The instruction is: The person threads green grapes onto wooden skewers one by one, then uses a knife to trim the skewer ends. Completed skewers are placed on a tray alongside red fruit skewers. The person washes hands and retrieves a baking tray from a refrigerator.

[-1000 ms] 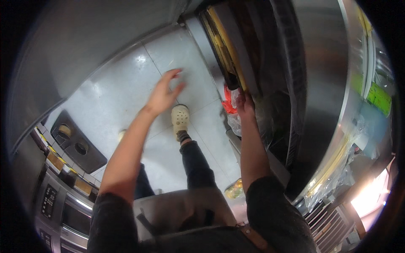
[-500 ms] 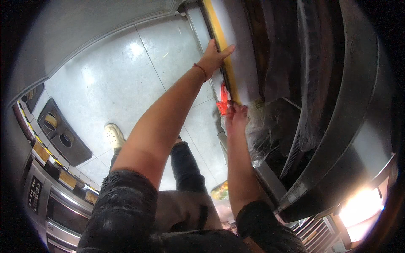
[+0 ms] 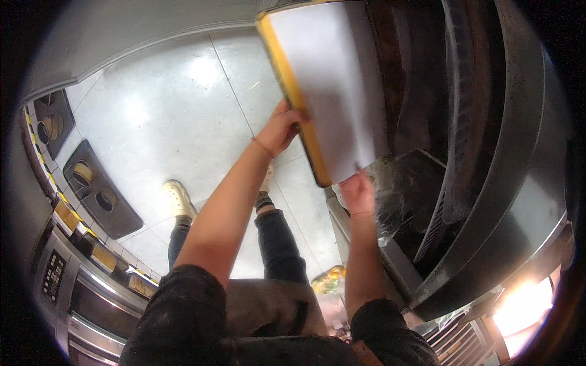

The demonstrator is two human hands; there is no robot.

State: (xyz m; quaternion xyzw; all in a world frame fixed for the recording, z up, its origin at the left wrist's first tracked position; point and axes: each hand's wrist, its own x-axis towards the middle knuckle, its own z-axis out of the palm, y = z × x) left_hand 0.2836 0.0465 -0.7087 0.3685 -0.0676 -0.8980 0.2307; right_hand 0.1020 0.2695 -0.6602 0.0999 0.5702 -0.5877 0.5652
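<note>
A flat rectangular tray (image 3: 332,79) juts out of a dark cabinet on the right. It has a white surface, a yellow band along its left side and a dark rim. My left hand (image 3: 284,128) grips that yellow side, thumb on top and fingers hidden beneath. At the near edge, my right hand (image 3: 358,192) has its fingers closed on the tray's corner region, slightly blurred. Crumpled clear plastic (image 3: 390,189) lies inside the cabinet beside my right hand.
A curved metal cabinet wall (image 3: 519,165) bounds the right side. Black mats with round containers (image 3: 105,198) lie on the grey floor (image 3: 165,104) at left, above a metal oven (image 3: 91,299). A bag of colourful food (image 3: 329,279) sits low in the middle.
The tray has come out leftward and nearer, showing much more of its white top. My left hand has moved nearer with it; my right hand shifted slightly right and nearer. The red plastic is no longer visible.
</note>
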